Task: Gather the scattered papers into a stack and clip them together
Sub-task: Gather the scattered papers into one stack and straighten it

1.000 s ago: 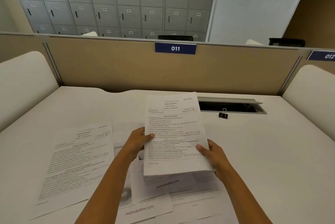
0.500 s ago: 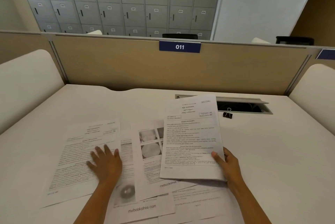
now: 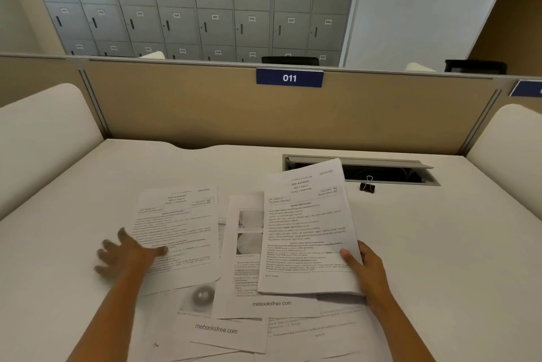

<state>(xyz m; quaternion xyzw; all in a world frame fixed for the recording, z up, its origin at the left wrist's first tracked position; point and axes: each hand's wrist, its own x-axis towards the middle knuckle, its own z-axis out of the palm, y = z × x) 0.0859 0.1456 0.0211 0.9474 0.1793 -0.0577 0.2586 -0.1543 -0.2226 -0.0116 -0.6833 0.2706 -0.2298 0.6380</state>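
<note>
Holding the gathered sheets (image 3: 308,226) just left of the binder clip (image 3: 367,185), the right hand (image 3: 366,268) is pinching their edge; the left hand (image 3: 129,253), spread wide, is reaching the far-left sheet (image 3: 179,232), best slid flat.

The right hand (image 3: 365,269) pinches a printed sheet (image 3: 308,229) by its lower right edge; the left hand (image 3: 126,254), fingers spread, rests on another sheet (image 3: 179,232) on the counter (image 3: 440,244), binder clip (image 3: 367,185) well apart.
</note>
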